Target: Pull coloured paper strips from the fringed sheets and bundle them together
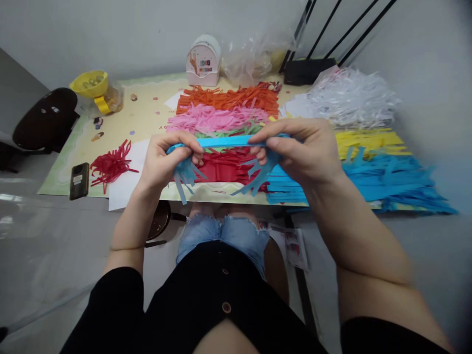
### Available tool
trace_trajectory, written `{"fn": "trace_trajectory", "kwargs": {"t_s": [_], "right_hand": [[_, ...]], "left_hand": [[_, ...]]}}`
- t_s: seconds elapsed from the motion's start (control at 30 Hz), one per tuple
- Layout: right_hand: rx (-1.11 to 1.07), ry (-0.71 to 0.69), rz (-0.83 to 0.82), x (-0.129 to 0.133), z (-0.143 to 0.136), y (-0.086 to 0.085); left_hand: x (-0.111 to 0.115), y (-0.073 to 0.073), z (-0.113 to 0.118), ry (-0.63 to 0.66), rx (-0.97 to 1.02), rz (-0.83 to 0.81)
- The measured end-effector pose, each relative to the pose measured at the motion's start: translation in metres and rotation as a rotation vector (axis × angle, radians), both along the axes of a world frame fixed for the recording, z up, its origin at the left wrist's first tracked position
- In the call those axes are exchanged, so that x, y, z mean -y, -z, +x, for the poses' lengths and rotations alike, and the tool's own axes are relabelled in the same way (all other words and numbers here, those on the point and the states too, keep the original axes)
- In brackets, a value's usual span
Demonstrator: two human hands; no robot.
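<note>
Blue, bright and papery: a fringed strip stretches taut and almost level between the person's hands, held up over the near edge of the table. The left hand has one end pinched between thumb and fingers, the right hand grips the other likewise, and fringe dangles beneath both. Just beyond and below, red fringe lies on the tabletop, then a sliver of green fringe, pink fringe, and orange fringe farthest back. Over on the right, a blue pile spreads, with yellow strips behind it and a glossy white heap beyond. And on the left, a red bundle sits just beside a phone, near a white sheet.
</note>
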State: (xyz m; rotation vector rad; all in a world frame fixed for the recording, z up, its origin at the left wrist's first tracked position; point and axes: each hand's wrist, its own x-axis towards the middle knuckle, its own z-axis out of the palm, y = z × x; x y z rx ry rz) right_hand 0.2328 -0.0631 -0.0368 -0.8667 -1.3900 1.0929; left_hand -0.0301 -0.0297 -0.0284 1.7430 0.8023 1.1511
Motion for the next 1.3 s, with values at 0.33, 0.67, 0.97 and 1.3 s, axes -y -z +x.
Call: {"fn": "trace_trajectory", "kwargs": {"t_s": [0.33, 0.67, 0.97, 1.3], "right_hand": [[0.583, -0.016, 0.220, 0.012, 0.002, -0.026], [0.597, 0.009, 0.380, 0.011, 0.010, -0.024], [0.627, 0.012, 0.325, 0.005, 0.014, -0.014], [0.462, -0.050, 0.029, -0.003, -0.005, -0.010]], "left_hand": [[-0.008, -0.032, -0.007, 0.174, -0.376, 0.099], [-0.015, -0.026, 0.010, 0.357, -0.411, -0.018], [-0.002, -0.020, 0.010, 0.102, -0.494, 0.158], [0.002, -0.012, 0.005, 0.120, -0.461, 0.145]]}}
